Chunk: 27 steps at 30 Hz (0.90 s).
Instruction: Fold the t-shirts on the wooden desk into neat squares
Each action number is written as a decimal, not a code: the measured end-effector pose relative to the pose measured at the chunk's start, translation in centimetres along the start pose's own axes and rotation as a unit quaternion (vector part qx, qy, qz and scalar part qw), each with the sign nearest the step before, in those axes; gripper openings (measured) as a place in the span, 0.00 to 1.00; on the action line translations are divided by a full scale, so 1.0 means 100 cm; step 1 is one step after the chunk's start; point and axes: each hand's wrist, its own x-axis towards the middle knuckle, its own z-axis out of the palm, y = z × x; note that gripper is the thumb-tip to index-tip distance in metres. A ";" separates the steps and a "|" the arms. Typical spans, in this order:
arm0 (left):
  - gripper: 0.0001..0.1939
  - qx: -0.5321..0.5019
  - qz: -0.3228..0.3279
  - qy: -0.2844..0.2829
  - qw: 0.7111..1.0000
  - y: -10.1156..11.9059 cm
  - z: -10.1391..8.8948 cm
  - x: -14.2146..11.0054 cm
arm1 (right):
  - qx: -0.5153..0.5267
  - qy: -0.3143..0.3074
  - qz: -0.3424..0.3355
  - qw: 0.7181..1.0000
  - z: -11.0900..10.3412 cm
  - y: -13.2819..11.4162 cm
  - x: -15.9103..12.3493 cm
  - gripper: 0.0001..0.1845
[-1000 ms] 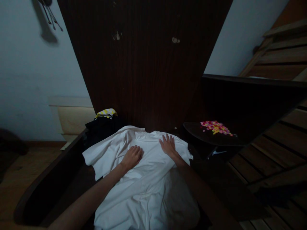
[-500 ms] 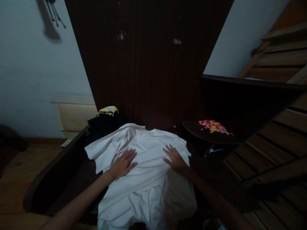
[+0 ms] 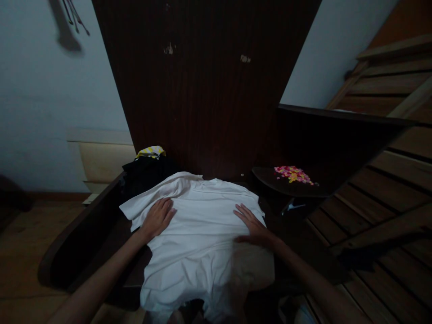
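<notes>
A white T-shirt [image 3: 205, 220] lies spread on a dark wooden surface, its neck toward the tall dark panel and its lower part wrinkled near me. My left hand [image 3: 158, 218] rests on the shirt's left side below the sleeve, fingers stretched out. On the right side of the shirt lies my right hand [image 3: 254, 227], with its fingers extended and thumb apart. Neither hand grips the cloth. Shadow covers the lower right of the shirt.
A dark cloth pile [image 3: 145, 173] with a yellow-and-white cloth [image 3: 150, 152] sits at the back left. Small pink and yellow pieces [image 3: 293, 174] lie on a rounded corner shelf [image 3: 270, 180]. A raised curved edge [image 3: 57, 256] borders the left; wooden slats [image 3: 388, 189] stand right.
My left hand has slid left across the shirt, and my right hand slightly right and down. The cloth between them looks flatter. The whole view has shifted a little.
</notes>
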 end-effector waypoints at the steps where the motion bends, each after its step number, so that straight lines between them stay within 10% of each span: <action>1: 0.19 0.009 0.009 -0.010 1.000 -0.005 -0.001 0.003 | 0.004 -0.009 0.012 1.000 -0.004 0.005 0.001 0.58; 9: 0.19 0.008 0.061 -0.029 0.998 -0.022 -0.025 0.014 | -0.027 0.016 0.024 0.999 -0.020 0.001 0.004 0.55; 14: 0.13 -0.050 0.001 0.006 0.999 0.019 -0.031 0.000 | -0.008 0.112 -0.011 0.994 0.006 -0.053 -0.003 0.30; 19: 0.12 0.016 -0.133 -0.123 0.983 0.062 -0.029 -0.026 | -0.055 0.192 0.068 0.977 0.026 -0.083 -0.016 0.15; 27: 0.18 0.101 -0.139 -0.066 0.983 0.015 -0.033 -0.036 | -0.149 0.171 0.137 0.964 0.008 -0.045 -0.039 0.14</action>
